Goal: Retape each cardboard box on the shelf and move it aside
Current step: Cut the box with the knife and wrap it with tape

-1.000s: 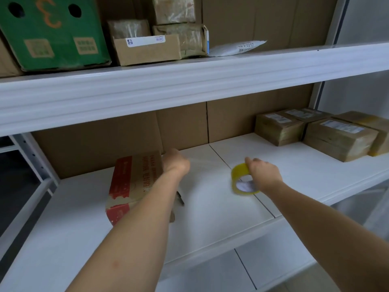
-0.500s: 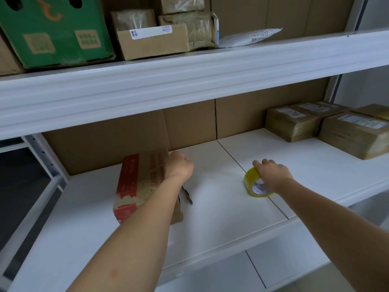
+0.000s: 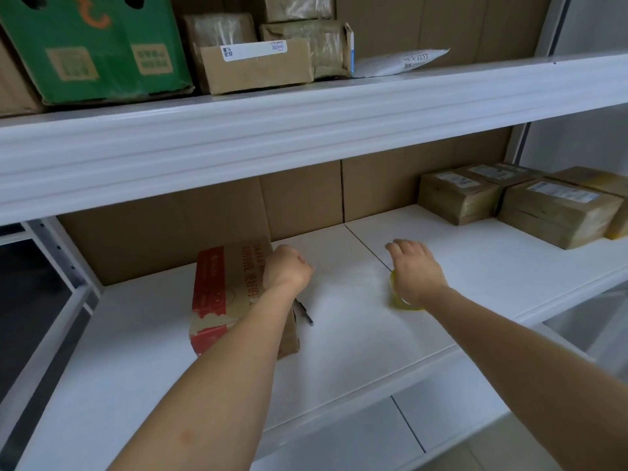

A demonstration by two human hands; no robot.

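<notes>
A cardboard box (image 3: 227, 289) with red print lies on the white middle shelf (image 3: 356, 334). My left hand (image 3: 287, 268) is curled into a fist at the box's upper right edge. It pinches the end of a faint clear tape strip (image 3: 353, 271) that runs right to the yellow tape roll (image 3: 397, 297). That roll sits low on the shelf under my right hand (image 3: 416, 271), which grips it from above, thumb side on the roll. Most of the roll is hidden by my palm.
A thin dark pen-like tool (image 3: 304, 314) lies beside the box. Several taped brown parcels (image 3: 557, 212) stand at the shelf's right end. The upper shelf (image 3: 306, 130) overhangs with a green box (image 3: 91, 52) and more parcels. Cardboard lines the back.
My right hand has carried the tape roll down and slightly right until it rests on the shelf. My left fist has stayed on the box's edge.
</notes>
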